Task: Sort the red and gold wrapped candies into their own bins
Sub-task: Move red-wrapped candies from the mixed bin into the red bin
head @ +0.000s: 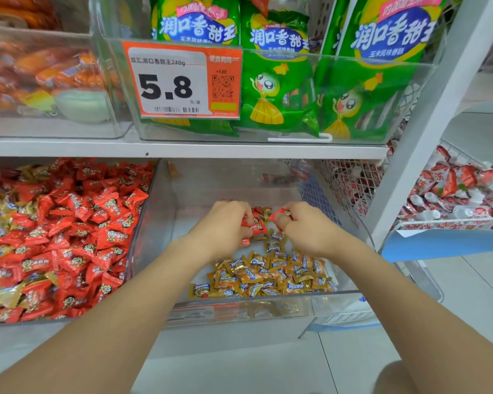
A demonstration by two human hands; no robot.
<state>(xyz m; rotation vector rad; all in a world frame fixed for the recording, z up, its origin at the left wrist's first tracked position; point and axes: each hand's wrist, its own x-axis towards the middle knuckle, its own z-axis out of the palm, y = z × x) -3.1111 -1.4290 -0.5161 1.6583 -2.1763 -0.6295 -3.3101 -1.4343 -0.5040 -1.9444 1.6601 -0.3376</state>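
Two clear bins sit side by side on the lower shelf. The left bin (143, 223) is heaped with red wrapped candies (77, 240), with some gold ones mixed in along its left side. The right bin (353, 292) holds a pile of gold wrapped candies (268, 275) at its front and a few red ones further back. My left hand (225, 223) reaches into the right bin and grips red candies (258, 224). My right hand (305, 226) is beside it and pinches one red candy (279, 213) in its fingertips.
A white shelf board (182, 150) hangs just above the bins. On it stands a clear bin of green snack bags (279, 89) with a 5.8 price tag (180, 81). A wire basket of red-and-white packets (453, 191) stands at the right, behind a white upright post (427, 120).
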